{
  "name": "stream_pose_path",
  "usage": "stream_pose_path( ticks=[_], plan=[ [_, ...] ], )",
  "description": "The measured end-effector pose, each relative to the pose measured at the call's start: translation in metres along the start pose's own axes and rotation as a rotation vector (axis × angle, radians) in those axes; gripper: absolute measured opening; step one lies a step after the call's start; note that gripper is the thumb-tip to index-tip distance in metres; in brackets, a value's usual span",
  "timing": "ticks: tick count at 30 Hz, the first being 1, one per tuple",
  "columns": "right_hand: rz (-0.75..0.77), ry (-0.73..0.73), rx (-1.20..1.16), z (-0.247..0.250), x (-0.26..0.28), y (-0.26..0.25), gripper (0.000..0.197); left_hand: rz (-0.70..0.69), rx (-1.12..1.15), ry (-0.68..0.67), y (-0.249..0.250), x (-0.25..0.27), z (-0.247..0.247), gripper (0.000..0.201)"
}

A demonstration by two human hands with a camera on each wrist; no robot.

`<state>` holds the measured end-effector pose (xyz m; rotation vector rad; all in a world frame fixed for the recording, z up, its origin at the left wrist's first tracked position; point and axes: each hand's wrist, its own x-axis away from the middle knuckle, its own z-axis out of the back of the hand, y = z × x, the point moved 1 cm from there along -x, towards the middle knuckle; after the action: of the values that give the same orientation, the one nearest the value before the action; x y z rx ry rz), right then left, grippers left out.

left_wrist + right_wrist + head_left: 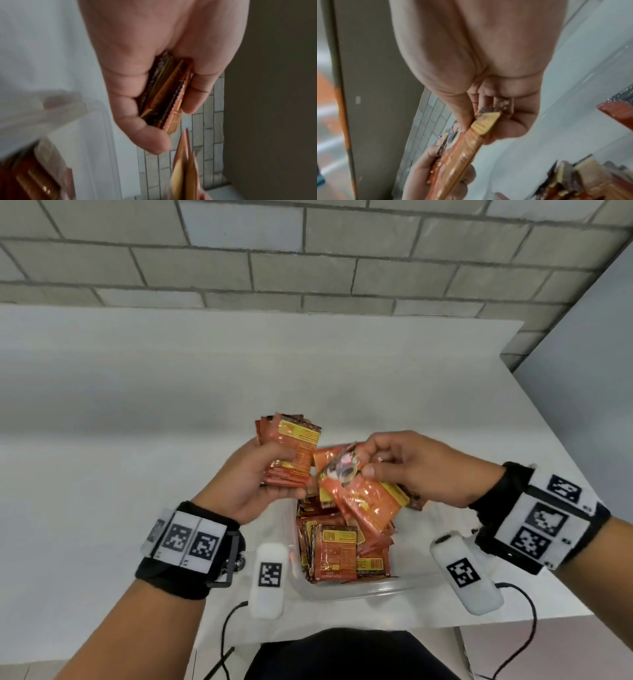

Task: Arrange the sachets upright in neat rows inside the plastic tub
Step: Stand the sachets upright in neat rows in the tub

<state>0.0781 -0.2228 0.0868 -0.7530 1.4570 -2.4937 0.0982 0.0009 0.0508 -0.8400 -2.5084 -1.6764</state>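
Observation:
A clear plastic tub point(346, 594) sits at the table's near edge, holding several orange-red sachets point(337, 553), some upright, some leaning. Above its far left corner my left hand point(263, 474) grips a stack of sachets point(291, 450), seen edge-on in the left wrist view as the stack point(164, 97) between thumb and fingers. My right hand point(404, 467) pinches a few sachets point(363, 498) that hang tilted over the tub; in the right wrist view these sachets point(462, 155) reach down toward the left hand's fingers point(426, 169).
The white table point(171, 405) stretches left and far of the tub, backed by a grey brick wall point(274, 251). Black cables point(226, 631) hang over the near edge. The table's right edge point(561, 440) lies close to my right wrist.

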Motion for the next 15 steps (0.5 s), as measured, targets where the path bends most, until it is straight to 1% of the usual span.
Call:
stream_pose_path(
  ticks=[2, 3, 6, 8, 10, 12, 14, 15],
  plan=[
    [0.02, 0.083, -0.194, 0.004, -0.002, -0.002, 0.004, 0.001, -0.037, -0.057, -0.003, -0.003, -0.015, 0.025],
    [0.024, 0.107, -0.242, 0.005, -0.003, -0.002, 0.005, -0.004, -0.063, -0.093, -0.005, -0.004, -0.022, 0.027],
    [0.038, 0.156, -0.286, 0.007, -0.006, 0.0, 0.005, -0.004, -0.068, -0.141, -0.009, -0.009, -0.038, 0.046],
    [0.047, 0.201, -0.259, 0.006, -0.005, 0.001, 0.008, -0.003, -0.034, -0.144, -0.012, -0.012, -0.045, 0.039],
    [0.049, 0.264, -0.196, 0.005, -0.003, 0.002, 0.011, -0.015, 0.003, -0.129, -0.016, -0.015, -0.051, 0.031],
    [0.046, 0.339, -0.187, 0.003, 0.0, 0.002, 0.015, -0.053, 0.044, -0.091, -0.02, -0.017, -0.054, 0.03],
    [0.002, 0.411, -0.222, 0.002, 0.002, 0.003, 0.024, -0.094, 0.088, -0.042, -0.023, -0.019, -0.054, 0.027],
    [-0.046, 0.435, -0.269, 0.001, 0.004, 0.005, 0.03, -0.119, 0.113, -0.016, -0.023, -0.021, -0.054, 0.027]
  ],
)
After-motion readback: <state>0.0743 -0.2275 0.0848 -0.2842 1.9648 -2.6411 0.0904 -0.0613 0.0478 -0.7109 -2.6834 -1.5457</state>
